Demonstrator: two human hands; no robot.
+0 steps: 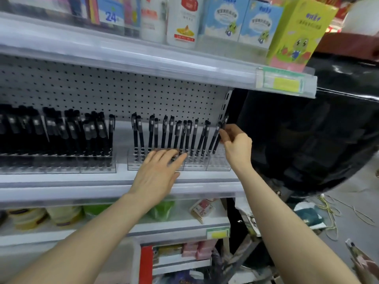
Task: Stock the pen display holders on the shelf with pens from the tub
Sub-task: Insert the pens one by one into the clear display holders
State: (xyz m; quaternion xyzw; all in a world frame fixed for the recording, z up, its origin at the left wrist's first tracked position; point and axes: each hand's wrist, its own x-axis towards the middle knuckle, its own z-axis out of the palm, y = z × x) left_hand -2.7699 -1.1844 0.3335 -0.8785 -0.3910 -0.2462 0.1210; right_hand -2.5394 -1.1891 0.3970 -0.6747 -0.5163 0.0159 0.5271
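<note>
Nearest, the two forearms are reaching up and away toward the middle shelf (82,181). The left hand (160,171) is lying on the near top edge of the clear holder (219,162), its fingers fairly straight and spread and curling round nothing that shows. The dark patch under its fingertips is probably just the feet of the standing pens.

A little farther and to the right, the right hand (238,144) is working at the holder's right end. Its grip is pinching the upper part of the last pen (217,143) between thumb and fingertips. That pen is leaning, its top tilting right and far toward the shelf upright and its tip pointing down and left into the holder. It looks as if the tip is already entering a hole, though the clear plastic is making that hard to confirm.

The relation that matters is that the pen's long axis is running down and left from the grip, while the empty holes are lying straight below and slightly nearer. The right hand is the nearer one, so I judge it will be tipping the pen upright and pushing it down.

To the left, the other pens (176,136) are standing thinly in the same holder. Farther left a second holder (61,162) is looking packed. Behind both, the pegboard (102,89) is closing off the shelf. The tub is not showing anywhere in view.
</note>
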